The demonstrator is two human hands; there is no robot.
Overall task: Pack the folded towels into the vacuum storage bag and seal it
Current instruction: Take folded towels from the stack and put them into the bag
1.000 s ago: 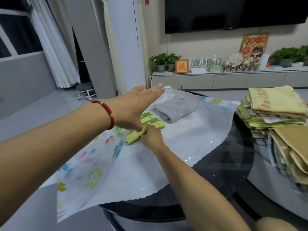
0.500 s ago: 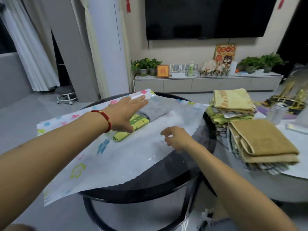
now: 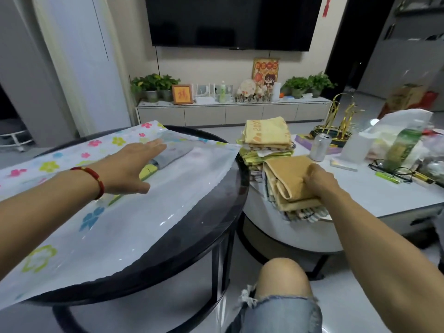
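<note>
One hand, the right hand (image 3: 318,180), now grips tan towel (image 3: 286,174).

A clear vacuum storage bag (image 3: 134,207) printed with coloured flowers lies flat across a round black tabletop (image 3: 216,227), a folded grey towel (image 3: 173,156) and a green checked towel (image 3: 149,170) inside. Beside it, a tan folded towel (image 3: 286,179) tops the nearer of two towel stacks, behind it a yellow-topped stack (image 3: 266,138).

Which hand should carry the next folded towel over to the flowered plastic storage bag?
Right. The right hand already grips the folded tan towel on top of the near stack, while the left hand lies flat, palm down, on the flowered plastic vacuum bag, over the towels inside.
</note>
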